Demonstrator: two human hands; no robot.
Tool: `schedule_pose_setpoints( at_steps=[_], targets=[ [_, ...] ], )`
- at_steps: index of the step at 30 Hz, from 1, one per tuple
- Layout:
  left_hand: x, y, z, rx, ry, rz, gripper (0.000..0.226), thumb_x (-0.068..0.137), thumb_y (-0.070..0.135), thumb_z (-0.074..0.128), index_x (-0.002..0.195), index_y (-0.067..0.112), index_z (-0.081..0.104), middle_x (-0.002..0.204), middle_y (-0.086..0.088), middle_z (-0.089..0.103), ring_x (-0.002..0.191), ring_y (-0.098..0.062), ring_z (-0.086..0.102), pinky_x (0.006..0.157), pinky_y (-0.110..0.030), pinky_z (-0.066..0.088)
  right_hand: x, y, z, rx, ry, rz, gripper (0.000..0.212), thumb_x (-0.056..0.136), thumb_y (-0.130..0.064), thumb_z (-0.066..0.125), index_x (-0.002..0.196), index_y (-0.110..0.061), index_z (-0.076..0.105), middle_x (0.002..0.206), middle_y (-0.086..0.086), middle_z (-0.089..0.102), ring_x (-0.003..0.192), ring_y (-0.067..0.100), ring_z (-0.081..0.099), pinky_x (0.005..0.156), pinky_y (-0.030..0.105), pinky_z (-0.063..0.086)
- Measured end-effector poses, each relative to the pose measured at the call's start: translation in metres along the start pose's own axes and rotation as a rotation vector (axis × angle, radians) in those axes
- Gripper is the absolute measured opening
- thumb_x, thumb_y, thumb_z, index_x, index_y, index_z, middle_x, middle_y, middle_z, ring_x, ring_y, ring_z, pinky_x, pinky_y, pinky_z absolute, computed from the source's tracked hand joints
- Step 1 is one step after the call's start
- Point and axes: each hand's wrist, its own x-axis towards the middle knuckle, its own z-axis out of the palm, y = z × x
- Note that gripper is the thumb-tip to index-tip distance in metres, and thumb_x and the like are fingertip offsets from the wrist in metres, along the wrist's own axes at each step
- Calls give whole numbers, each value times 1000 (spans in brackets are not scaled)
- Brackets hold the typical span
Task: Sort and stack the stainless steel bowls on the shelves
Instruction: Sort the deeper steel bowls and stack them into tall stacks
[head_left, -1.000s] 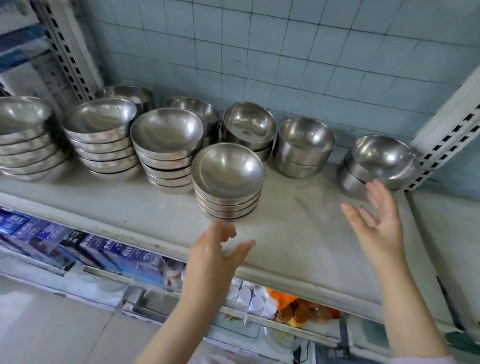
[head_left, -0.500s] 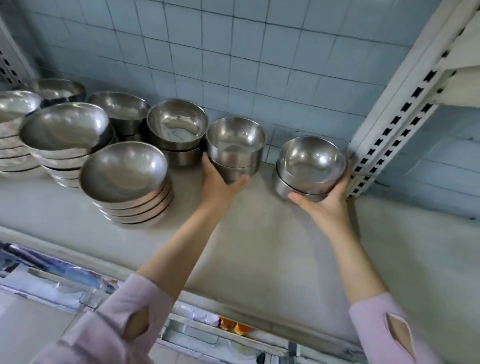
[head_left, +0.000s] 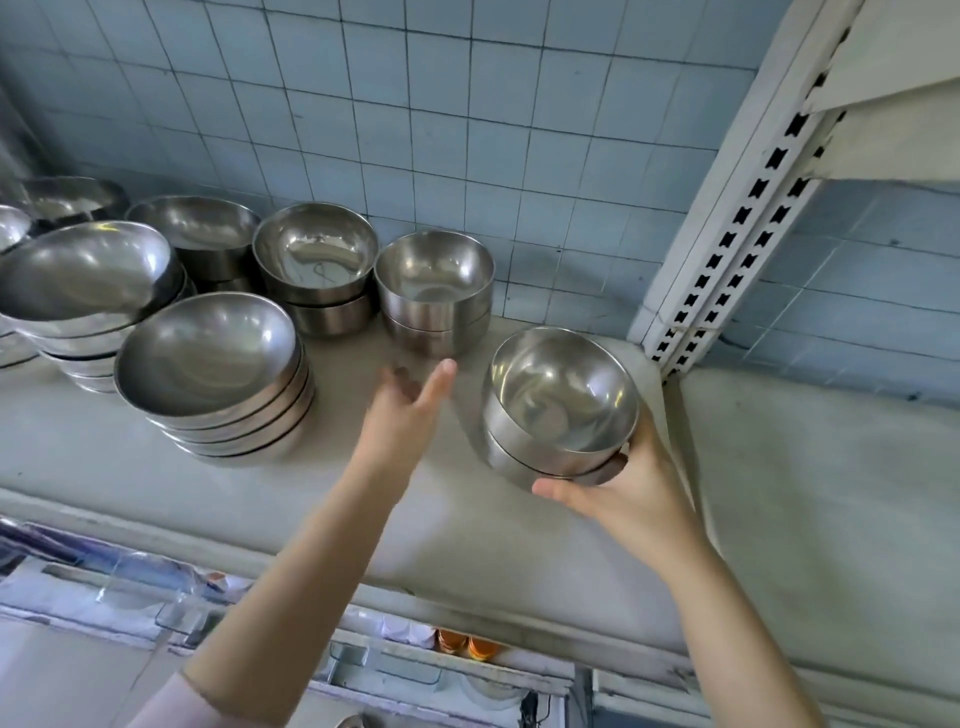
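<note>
No writing can be read on anything here. The right hand (head_left: 631, 499) cups a nested pair of bowls (head_left: 561, 405) from below, thumb under the near side and fingers (head_left: 618, 460) curled on the right wall, just above the pale shelf (head_left: 519, 530). The left hand (head_left: 402, 410) hovers empty, fingers spread, short of the smooth, round steel stack of deep bowls (head_left: 434, 291) by the tiled wall (head_left: 467, 114).

Single head view; looks forward and steeply down onto shelf (head_left: 519, 530) from near edge; faces tiled wall (head_left: 467, 130) at far side; close range, forearms entering from below; wide-angle bend at edges.
</note>
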Motion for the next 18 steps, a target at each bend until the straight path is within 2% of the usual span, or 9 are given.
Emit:
schedule_pose_setpoints(
  at_steps=[1, 3, 5, 6, 8, 10, 12, 15, 18],
  targets=[
    [-16, -3, -3, -25, -126, 40, 72, 84, 55, 64, 138, 12, 42, 132, 2, 55, 123, -16, 51, 98, -32, 41, -5, 0, -1, 1, -26, 12, 114, 48, -28, 99, 144, -32, 39, 125, -29, 56, 112, -21, 50, 84, -1, 38],
    [-41, -10, -9, -17, -459, 145, 77, 83, 49, 70, 145, 17, 38, 141, 3, 51, 130, -14, 50, 107, -36, 42, -12, -4, -7, 64, -117, 77, 139, 47, -36, 98, 156, -39, 12, 129, -38, 46, 113, -29, 45, 91, 2, 39],
    [-49, -20, -8, 108, -619, 217, 90, 75, 39, 80, 148, 19, 30, 139, 2, 53, 129, -15, 52, 107, -41, 44, -14, -11, -18, 159, -175, 138, 153, 44, -45, 98, 152, -50, -10, 141, -34, 38, 125, -25, 39, 107, 15, 37],
    [-50, -22, -6, 159, -629, 241, 99, 71, 37, 84, 150, 22, 25, 140, 3, 52, 129, -14, 52, 108, -42, 44, -12, -14, -22, 166, -179, 130, 153, 44, -46, 98, 151, -52, -12, 150, -29, 33, 131, -22, 34, 112, 19, 33],
    [-50, -23, -3, 188, -587, 259, 110, 66, 40, 88, 152, 29, 20, 143, 7, 48, 130, -11, 50, 108, -42, 43, -10, -20, -26, 125, -182, 93, 150, 45, -48, 97, 153, -52, -7, 157, -26, 25, 136, -22, 25, 114, 17, 26],
    [-50, -26, -2, 191, -560, 271, 114, 61, 50, 88, 152, 30, 20, 144, 8, 48, 131, -13, 50, 108, -45, 42, -8, -24, -28, 47, -178, 85, 145, 37, -61, 94, 154, -52, 8, 151, -37, 27, 140, -15, 27, 117, 23, 25],
    [-50, -29, -3, 202, -540, 275, 116, 59, 54, 87, 151, 31, 21, 142, 8, 51, 130, -15, 51, 107, -47, 43, -8, -27, -32, -36, -160, 98, 140, 31, -71, 89, 152, -49, 23, 141, -46, 29, 138, -11, 30, 113, 23, 26],
    [-53, -28, -2, 218, -530, 311, 113, 61, 48, 87, 151, 29, 22, 139, 10, 53, 127, -12, 53, 106, -43, 45, -11, -33, -34, -88, -142, 118, 137, 29, -73, 85, 151, -47, 29, 144, -37, 30, 135, -7, 31, 107, 20, 25],
    [-53, -27, -2, 225, -525, 330, 113, 60, 54, 84, 151, 31, 22, 139, 12, 53, 127, -10, 53, 106, -42, 45, -15, -33, -26, -77, -143, 129, 126, 38, -64, 88, 148, -49, 28, 142, -37, 33, 134, -5, 34, 109, 22, 29]
  ],
)
